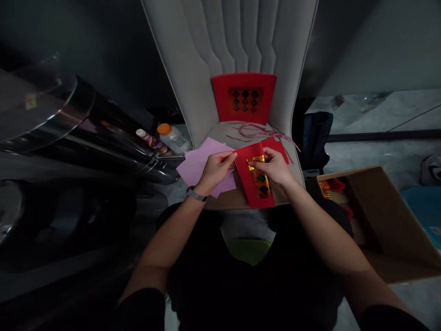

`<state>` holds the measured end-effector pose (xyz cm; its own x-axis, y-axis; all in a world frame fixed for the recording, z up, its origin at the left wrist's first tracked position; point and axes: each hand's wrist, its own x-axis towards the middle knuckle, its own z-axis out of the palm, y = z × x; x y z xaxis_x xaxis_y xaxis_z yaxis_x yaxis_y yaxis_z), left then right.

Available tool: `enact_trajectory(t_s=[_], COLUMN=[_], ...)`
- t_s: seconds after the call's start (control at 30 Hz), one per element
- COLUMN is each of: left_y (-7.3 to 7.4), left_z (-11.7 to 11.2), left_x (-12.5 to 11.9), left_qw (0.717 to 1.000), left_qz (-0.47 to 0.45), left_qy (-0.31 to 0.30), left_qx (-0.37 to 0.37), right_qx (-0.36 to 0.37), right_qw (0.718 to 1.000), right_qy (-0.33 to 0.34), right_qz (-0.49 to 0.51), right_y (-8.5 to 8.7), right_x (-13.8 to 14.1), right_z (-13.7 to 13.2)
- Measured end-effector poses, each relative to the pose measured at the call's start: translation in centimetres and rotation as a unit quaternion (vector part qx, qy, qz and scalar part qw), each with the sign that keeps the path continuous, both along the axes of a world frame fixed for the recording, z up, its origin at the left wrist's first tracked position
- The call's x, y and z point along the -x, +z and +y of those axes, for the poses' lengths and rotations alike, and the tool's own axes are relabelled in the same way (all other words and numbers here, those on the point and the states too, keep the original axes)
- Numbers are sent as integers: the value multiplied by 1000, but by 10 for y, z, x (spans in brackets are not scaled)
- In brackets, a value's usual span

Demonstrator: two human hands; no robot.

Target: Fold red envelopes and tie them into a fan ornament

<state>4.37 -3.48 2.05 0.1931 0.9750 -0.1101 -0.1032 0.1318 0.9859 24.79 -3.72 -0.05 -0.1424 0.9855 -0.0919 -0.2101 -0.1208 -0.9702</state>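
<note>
The left hand [216,171] pinches the edge of a red card [243,177], and the right hand [270,168] holds gold foil [260,184] against it. Pink paper [195,165] lies beside them; the bottle [172,138] label seems unreadable.

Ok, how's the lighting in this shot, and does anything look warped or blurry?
In the head view, the red card, left hand and right hand show clearly, the left side sinks into deep shadow, the gold foil glints, and the wide lens stretches the cardboard box at the right edge; little blur shows.
</note>
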Motion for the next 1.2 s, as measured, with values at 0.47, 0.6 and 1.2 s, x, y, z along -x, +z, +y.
enact_trajectory(t_s=[0.47,0.6,1.2], left_y=[-1,-5,-7], left_z=[1,3,4], left_x=[2,2,5], left_qw=[999,998,995], left_qz=[-30,-35,-31], left_qy=[-7,8,28], left_qx=[31,43,86], right_qx=[8,4,5], right_qw=[1000,1000,999], right_qy=[6,1,-1], right_qz=[5,18,42], right_y=[-2,-1,-9], right_x=[-1,-1,-4], right_z=[0,2,3])
